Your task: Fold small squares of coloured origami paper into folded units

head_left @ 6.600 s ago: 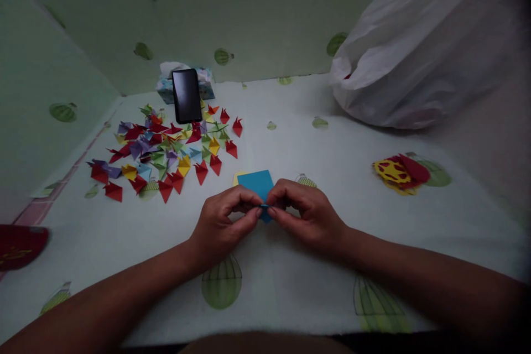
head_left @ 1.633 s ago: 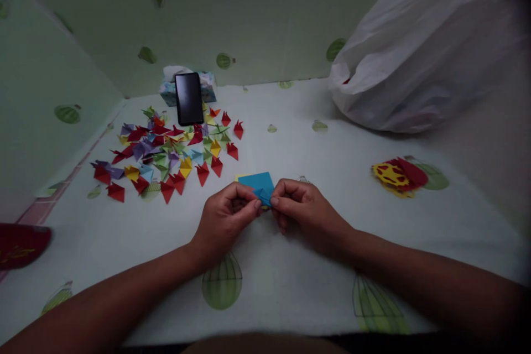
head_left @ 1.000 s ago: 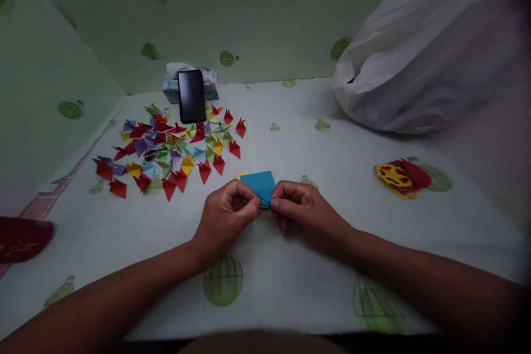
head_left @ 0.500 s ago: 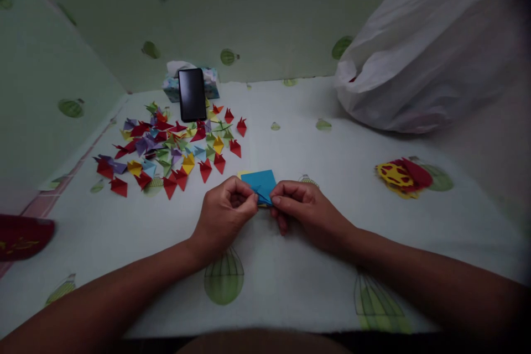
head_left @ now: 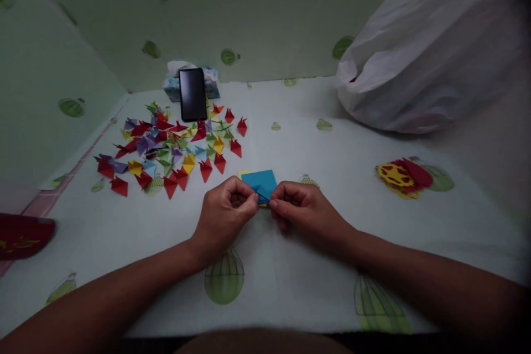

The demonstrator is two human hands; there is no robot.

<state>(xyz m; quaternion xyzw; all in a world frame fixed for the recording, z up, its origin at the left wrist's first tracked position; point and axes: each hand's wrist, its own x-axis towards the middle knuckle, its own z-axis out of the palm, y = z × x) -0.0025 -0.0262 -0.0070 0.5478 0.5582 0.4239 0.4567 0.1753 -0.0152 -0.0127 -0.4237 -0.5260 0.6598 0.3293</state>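
Note:
A small folded blue paper (head_left: 262, 196) is pinched between my two hands at the centre of the head view. My left hand (head_left: 230, 207) grips its left side with thumb and forefinger. On the right side, my right hand (head_left: 301, 206) closes its fingertips on the edge. Just behind lies a flat blue sheet (head_left: 261, 178), with the yellow corner of another paper (head_left: 244, 173) showing at its left. Many folded paper figures (head_left: 188, 164) in red, yellow, green, purple and blue are spread to the left.
A black phone (head_left: 193, 94) leans on a tissue box (head_left: 212, 83) behind the figures. A white plastic bag (head_left: 406, 72) fills the back right. Yellow and red cut-outs (head_left: 400, 175) lie at right, and a red object (head_left: 25, 236) at far left.
My right fingertips have shifted very slightly to the left on the folded blue paper. My left hand keeps its pinch in nearly the same place.

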